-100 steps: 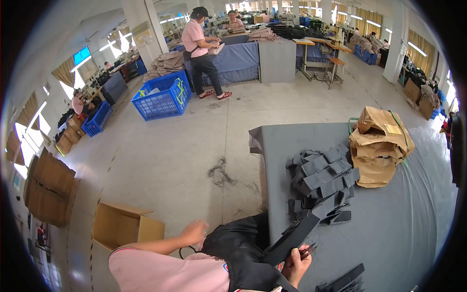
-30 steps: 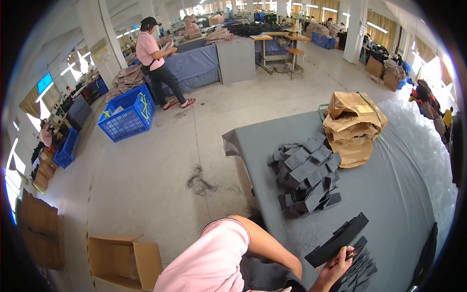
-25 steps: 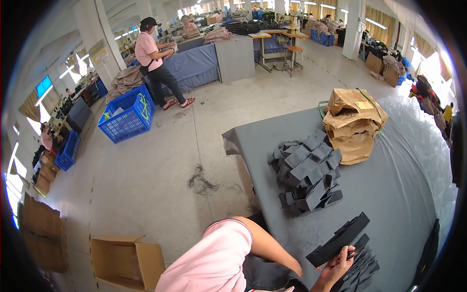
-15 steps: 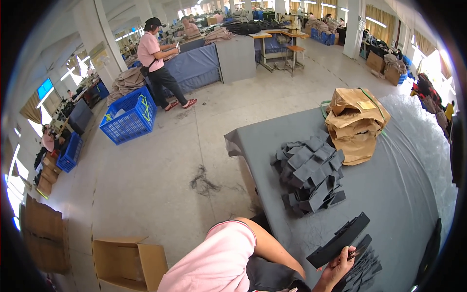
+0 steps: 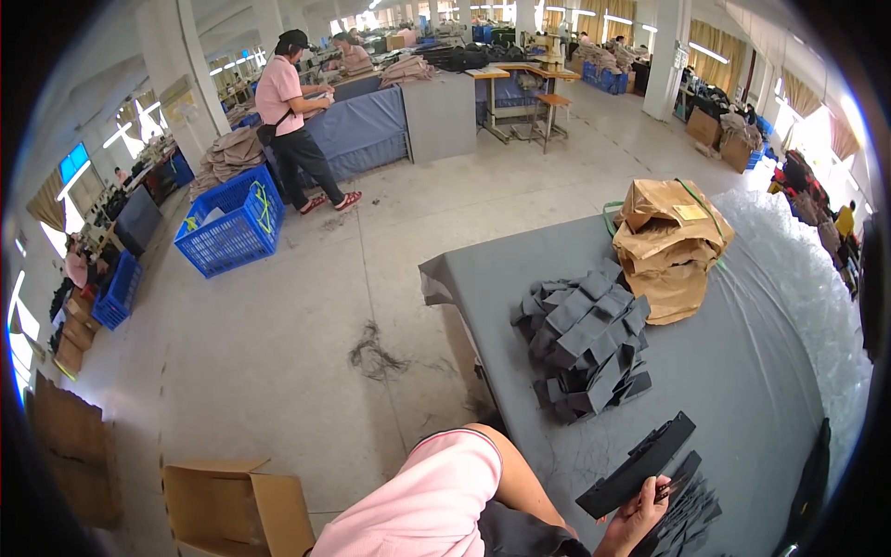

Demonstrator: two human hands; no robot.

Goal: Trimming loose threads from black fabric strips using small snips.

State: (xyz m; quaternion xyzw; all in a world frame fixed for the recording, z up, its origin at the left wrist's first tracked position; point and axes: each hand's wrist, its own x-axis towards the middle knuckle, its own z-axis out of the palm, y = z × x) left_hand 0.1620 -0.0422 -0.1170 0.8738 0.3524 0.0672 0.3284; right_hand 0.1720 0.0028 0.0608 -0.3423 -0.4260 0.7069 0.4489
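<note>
A long dark fabric strip (image 5: 640, 466) is tilted over the near part of the table, its upper edge uneven. At its lower right side, my right hand (image 5: 636, 520) pinches it between thumb and fingers. A thin dark pointed tool (image 5: 685, 479), too small to name, sticks out of the same hand. My left forearm (image 5: 529, 478) reaches in from a pink sleeve; its hand is hidden near the strip's lower end. Beside the right hand lies a loose stack of dark fabric pieces (image 5: 689, 518). Farther off is a larger heap of folded grey pieces (image 5: 585, 339).
The grey-covered table (image 5: 742, 371) holds a crumpled brown paper bag (image 5: 673, 251), with clear plastic sheeting (image 5: 789, 251) along its far right. An open cardboard box (image 5: 213, 506) stands on the floor at lower left. A co-worker (image 5: 288, 121) stands beside a blue crate (image 5: 227, 232).
The whole view has shifted slightly, so the surroundings sit farther left. My right hand still grips the strip, in almost the same pose. The co-worker's hands have moved a little.
</note>
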